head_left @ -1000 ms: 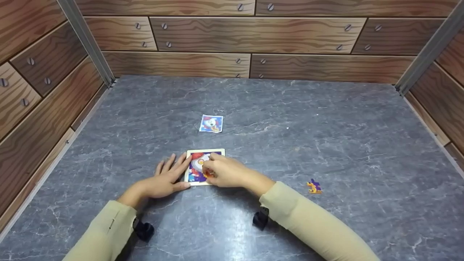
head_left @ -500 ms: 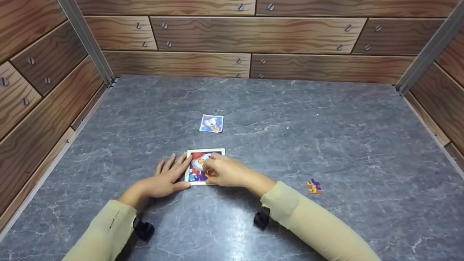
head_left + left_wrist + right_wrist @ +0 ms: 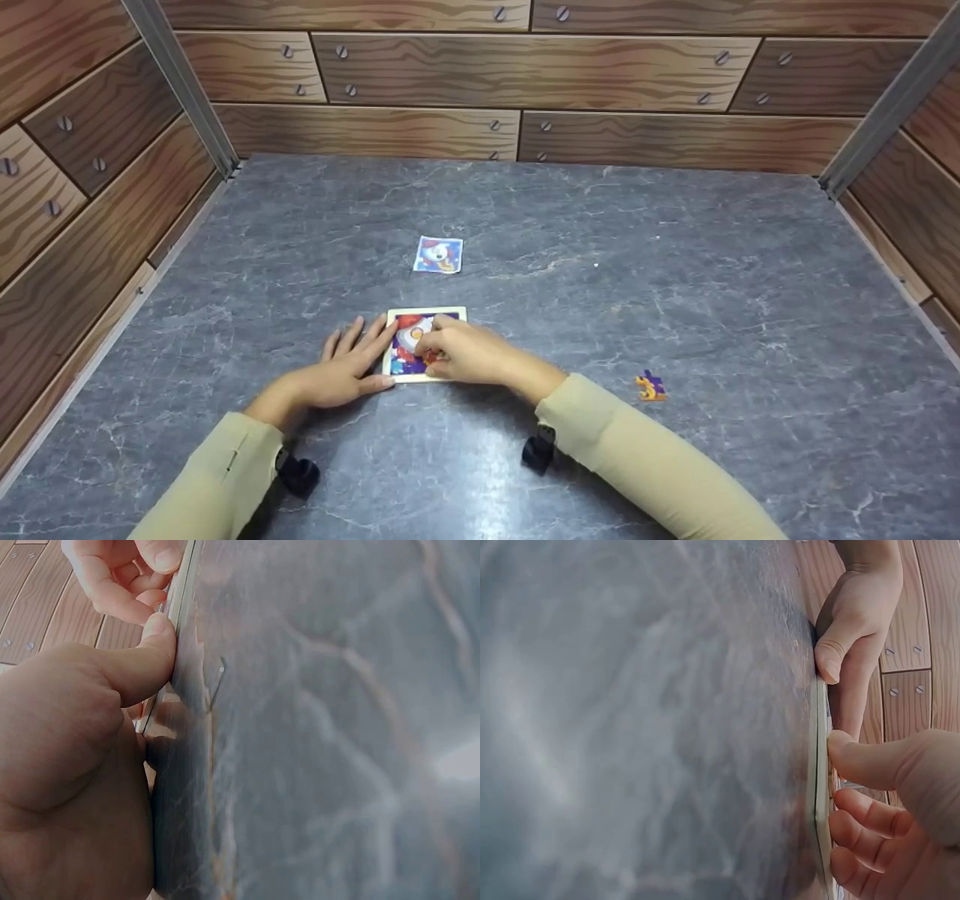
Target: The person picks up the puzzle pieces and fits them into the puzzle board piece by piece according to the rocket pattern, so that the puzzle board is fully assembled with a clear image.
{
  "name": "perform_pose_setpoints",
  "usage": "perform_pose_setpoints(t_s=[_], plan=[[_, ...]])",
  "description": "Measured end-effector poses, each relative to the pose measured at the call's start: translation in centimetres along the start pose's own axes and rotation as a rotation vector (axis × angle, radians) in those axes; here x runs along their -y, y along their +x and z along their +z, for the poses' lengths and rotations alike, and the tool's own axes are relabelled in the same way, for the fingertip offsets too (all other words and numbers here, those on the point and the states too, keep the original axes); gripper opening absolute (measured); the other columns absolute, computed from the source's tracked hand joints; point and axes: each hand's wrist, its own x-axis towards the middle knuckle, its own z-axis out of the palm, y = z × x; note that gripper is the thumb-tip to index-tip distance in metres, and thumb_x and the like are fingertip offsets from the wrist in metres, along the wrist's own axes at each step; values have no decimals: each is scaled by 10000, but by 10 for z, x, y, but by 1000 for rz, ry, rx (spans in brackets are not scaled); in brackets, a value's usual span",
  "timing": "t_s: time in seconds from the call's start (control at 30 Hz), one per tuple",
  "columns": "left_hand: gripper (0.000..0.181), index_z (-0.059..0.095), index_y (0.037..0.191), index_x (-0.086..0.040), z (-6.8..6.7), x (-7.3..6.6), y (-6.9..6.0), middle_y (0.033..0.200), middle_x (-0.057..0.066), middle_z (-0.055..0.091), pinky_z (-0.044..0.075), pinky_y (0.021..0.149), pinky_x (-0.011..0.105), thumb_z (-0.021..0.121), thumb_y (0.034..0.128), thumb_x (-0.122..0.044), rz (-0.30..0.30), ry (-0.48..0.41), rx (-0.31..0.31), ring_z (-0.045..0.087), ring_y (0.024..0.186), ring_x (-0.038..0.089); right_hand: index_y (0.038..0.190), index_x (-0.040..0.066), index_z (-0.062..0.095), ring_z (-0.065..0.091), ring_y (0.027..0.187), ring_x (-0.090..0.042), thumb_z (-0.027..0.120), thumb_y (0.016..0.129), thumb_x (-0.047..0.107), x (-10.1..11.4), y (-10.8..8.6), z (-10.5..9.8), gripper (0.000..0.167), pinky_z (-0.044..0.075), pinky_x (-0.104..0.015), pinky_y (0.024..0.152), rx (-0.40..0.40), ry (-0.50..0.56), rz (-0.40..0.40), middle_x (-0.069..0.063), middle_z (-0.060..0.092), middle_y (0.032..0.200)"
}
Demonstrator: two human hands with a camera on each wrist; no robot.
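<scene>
A square jigsaw puzzle in a cream frame lies flat on the table, with a purple, red and white picture. My left hand has its fingers spread, and its fingertips and thumb rest on the frame's left edge. Over the right part of the picture, my right hand has curled fingers, pinching a puzzle piece of orange-red colour against the board; the hand mostly hides it. In the right wrist view, the thumb and curled fingertips meet the board's surface. A loose purple and orange puzzle piece lies to the right.
A small picture card with a similar white and red figure lies beyond the frame. Wood-patterned walls enclose the back and sides of the grey marbled table.
My right hand shifts only slightly over the puzzle, its fingertips moving a little. The left hand, frame, card and loose piece stay in place.
</scene>
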Motion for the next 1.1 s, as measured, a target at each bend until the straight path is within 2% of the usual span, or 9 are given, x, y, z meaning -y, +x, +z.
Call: perform_pose_setpoints(t_s=[0.17, 0.47, 0.67, 0.93, 1.1], plan=[[778, -12, 1508, -193, 1, -1, 0, 1545, 82, -112, -154, 1037, 545, 432, 943, -493, -5, -5, 5, -195, 1364, 342, 1053, 144, 708, 528, 787, -140, 700, 824, 160, 0, 0, 2, 230, 447, -275, 655, -16, 1, -4, -27, 537, 929], [778, -9, 1508, -184, 0, 0, -1, 1545, 92, -107, -156, 1035, 546, 432, 944, -490, 1, 7, -5, -194, 1364, 348, 965, 67, 690, 548, 741, -132, 709, 814, 138, -1, -4, -2, 167, 455, -241, 670, -85, 90, -104, -43, 578, 874], [789, -25, 1505, -194, -1, 0, -1, 1544, 80, -119, -158, 1036, 534, 432, 940, -501, 0, -6, 8, -201, 1364, 332, 978, 43, 691, 570, 719, -141, 695, 838, 150, 0, -12, -7, 176, 462, -226, 658, -95, 109, -144, -59, 629, 875], [789, -11, 1508, -201, 0, 0, 0, 1547, 73, -111, -149, 1041, 531, 434, 935, -510, -21, 3, 5, -194, 1368, 325, 1009, 48, 692, 570, 723, -129, 677, 850, 139, -6, -30, -17, 184, 467, -212, 654, -106, 142, -126, -49, 637, 868], [789, -16, 1507, -207, -1, -1, 0, 1547, 62, -115, -144, 1043, 533, 437, 934, -507, -24, 6, 11, -193, 1370, 321, 1039, 31, 680, 582, 729, -126, 675, 846, 126, -12, -45, -25, 215, 482, -217, 661, -105, 188, -85, -37, 643, 874]])
